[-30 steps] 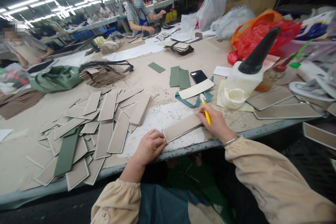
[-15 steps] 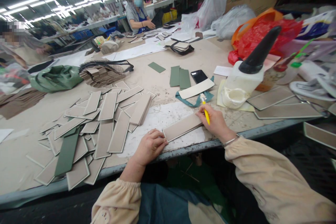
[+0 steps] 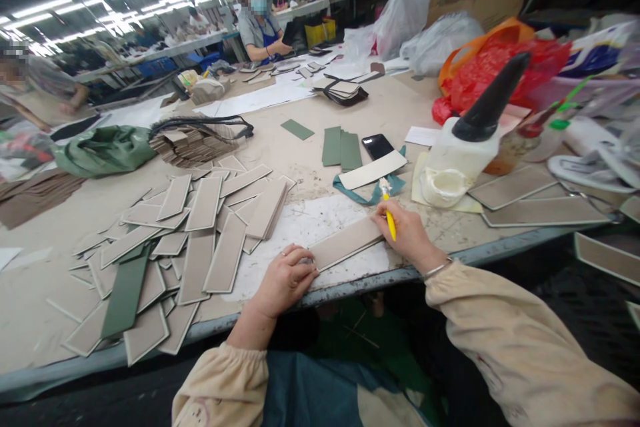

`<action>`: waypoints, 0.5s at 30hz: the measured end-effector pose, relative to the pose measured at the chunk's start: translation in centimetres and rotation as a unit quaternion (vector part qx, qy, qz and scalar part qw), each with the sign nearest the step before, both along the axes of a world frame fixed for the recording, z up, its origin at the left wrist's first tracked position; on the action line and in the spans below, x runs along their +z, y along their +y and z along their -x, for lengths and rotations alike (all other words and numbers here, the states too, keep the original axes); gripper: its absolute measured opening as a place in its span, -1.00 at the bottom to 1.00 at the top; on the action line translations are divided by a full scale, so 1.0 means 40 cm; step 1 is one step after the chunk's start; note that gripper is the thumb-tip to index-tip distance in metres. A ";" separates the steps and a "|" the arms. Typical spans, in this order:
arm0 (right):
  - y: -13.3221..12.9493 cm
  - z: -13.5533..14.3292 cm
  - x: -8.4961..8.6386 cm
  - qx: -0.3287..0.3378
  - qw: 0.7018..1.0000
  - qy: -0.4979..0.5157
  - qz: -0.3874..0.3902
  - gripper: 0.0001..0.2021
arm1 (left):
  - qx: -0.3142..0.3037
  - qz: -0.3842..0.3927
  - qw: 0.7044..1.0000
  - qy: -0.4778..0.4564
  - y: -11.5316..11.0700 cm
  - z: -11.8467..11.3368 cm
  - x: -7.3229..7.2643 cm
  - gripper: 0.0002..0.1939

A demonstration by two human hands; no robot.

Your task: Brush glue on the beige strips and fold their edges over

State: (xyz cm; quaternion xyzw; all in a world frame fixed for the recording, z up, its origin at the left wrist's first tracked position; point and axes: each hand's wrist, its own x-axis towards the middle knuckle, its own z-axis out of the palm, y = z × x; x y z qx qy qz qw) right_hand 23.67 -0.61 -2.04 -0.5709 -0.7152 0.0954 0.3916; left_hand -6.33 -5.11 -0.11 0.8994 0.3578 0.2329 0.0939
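A flat beige panel with pale edges lies slantwise before me near the table edge. My left hand, its fingers curled, grips the panel's left end. At the right end, my right hand touches the panel with its fingertips while closed round a yellow pen-shaped tool. The tool's whitish tip points away from me, and I cannot make out its kind. White paper lies under the panel. To the left spreads a loose heap of similar panels, with a dark green strip among them.
A white bottle with a black cone stands right of my hands. Beyond them lie a cream strip on teal cloth, a phone and green pieces. Plastic bags sit far right. Co-workers are across the table.
My hands and the panel stay almost the same, with a slight shift of the view. Across the table, a co-worker's hands now hold up a dark piece.
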 end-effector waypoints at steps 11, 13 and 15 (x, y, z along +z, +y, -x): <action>-0.001 0.001 0.004 0.010 1.000 -0.009 0.005 -0.96 | -0.001 -0.009 1.000 0.007 0.001 0.001 -0.002 -0.84; -0.001 0.001 0.004 0.014 1.000 -0.005 0.006 -0.96 | -0.002 -0.011 1.000 0.006 0.002 0.001 -0.002 -0.84; -0.002 0.001 0.005 0.016 1.000 0.000 0.009 -0.96 | -0.003 -0.013 1.000 0.006 0.002 0.001 -0.003 -0.83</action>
